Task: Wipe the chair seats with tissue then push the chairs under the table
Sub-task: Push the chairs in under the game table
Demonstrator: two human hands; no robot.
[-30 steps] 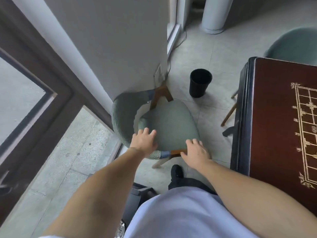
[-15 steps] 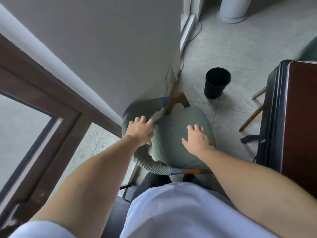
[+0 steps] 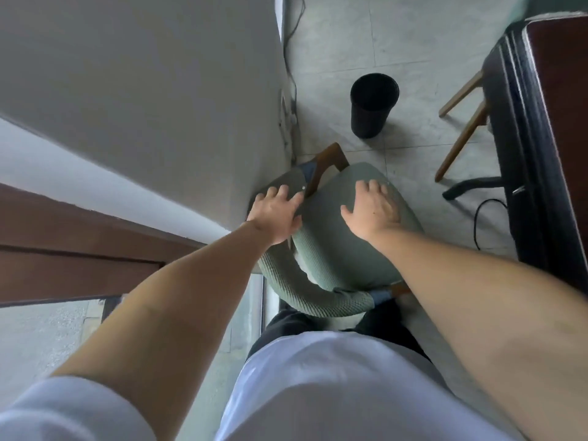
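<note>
A green upholstered chair [image 3: 334, 249] with brown wooden legs stands against the grey wall, right below me. My left hand [image 3: 275, 214] lies on its curved ribbed backrest with fingers spread. My right hand [image 3: 370, 210] rests flat on the seat cushion, fingers straight. No tissue shows in either hand. The dark wooden table [image 3: 541, 122] with a black edge stands at the right.
A black waste bin [image 3: 373, 105] stands on the tiled floor beyond the chair. Wooden legs of another chair [image 3: 461, 128] poke out under the table. Cables [image 3: 477, 218] run along the floor. A brown window frame [image 3: 79, 243] is at the left.
I have stepped closer to the chair and look more steeply down. My left hand slid further along the backrest and my right hand moved from the seat's near edge onto the cushion.
</note>
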